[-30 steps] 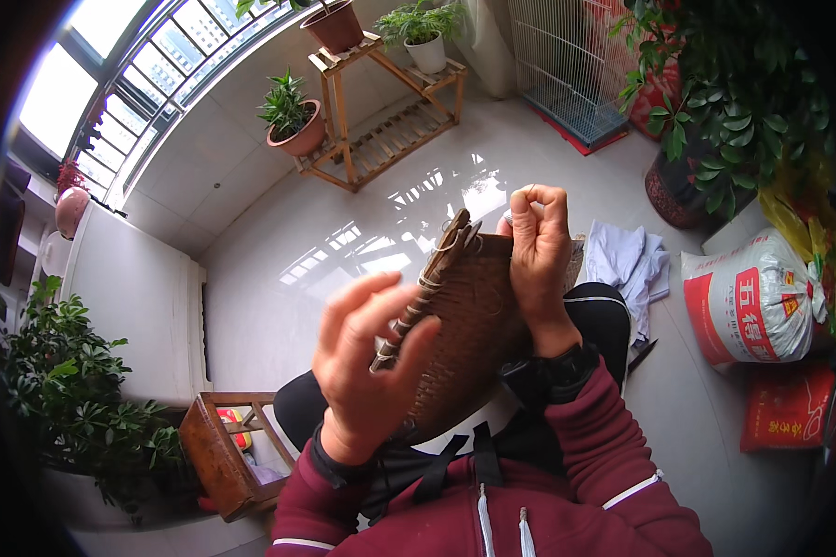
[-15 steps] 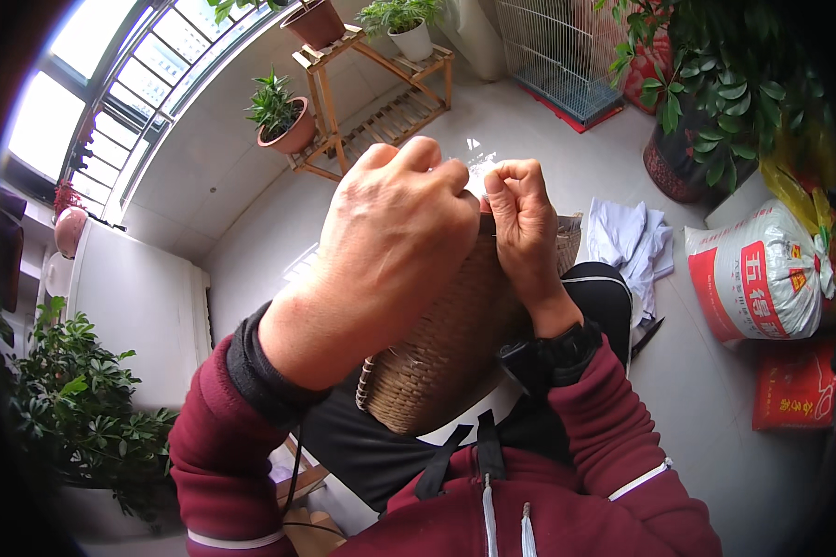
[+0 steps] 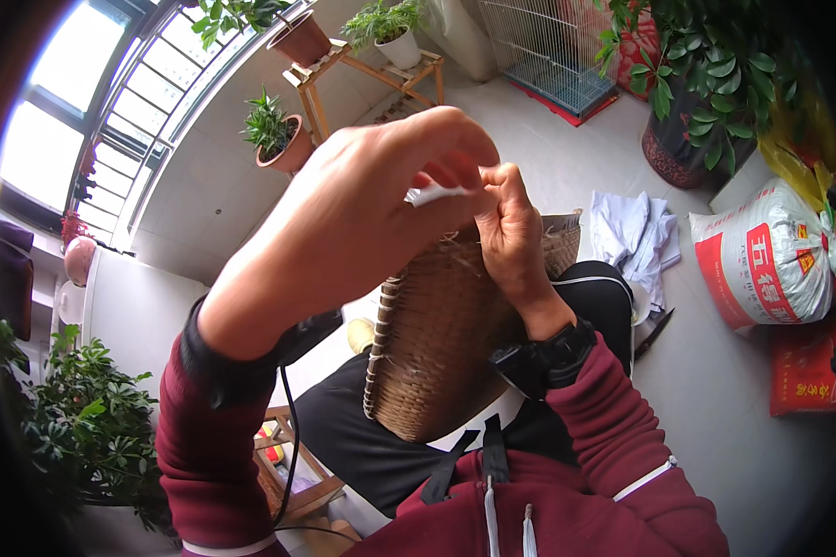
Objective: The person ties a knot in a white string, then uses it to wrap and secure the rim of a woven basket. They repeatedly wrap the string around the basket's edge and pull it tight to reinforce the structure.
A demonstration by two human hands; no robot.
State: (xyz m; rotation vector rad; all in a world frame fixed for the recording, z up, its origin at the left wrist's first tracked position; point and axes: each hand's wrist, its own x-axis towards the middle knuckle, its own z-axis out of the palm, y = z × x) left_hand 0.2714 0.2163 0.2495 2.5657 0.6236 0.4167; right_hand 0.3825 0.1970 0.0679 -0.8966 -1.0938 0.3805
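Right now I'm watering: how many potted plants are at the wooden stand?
3: brown pot on top, white pot right of it, pink pot lower left; the left hand may hide more.

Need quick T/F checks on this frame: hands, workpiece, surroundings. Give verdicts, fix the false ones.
1. The woven basket is at the person's lap. True.
2. The hands are far apart. False: the left hand and right hand are close together by the basket's upper end.
3. A white cloth lies on the floor, to the basket's right. True.
4. A dark pointed tool lies inside the basket. False: it lies on the floor to the right.
5. Both sleeves are dark red. True.
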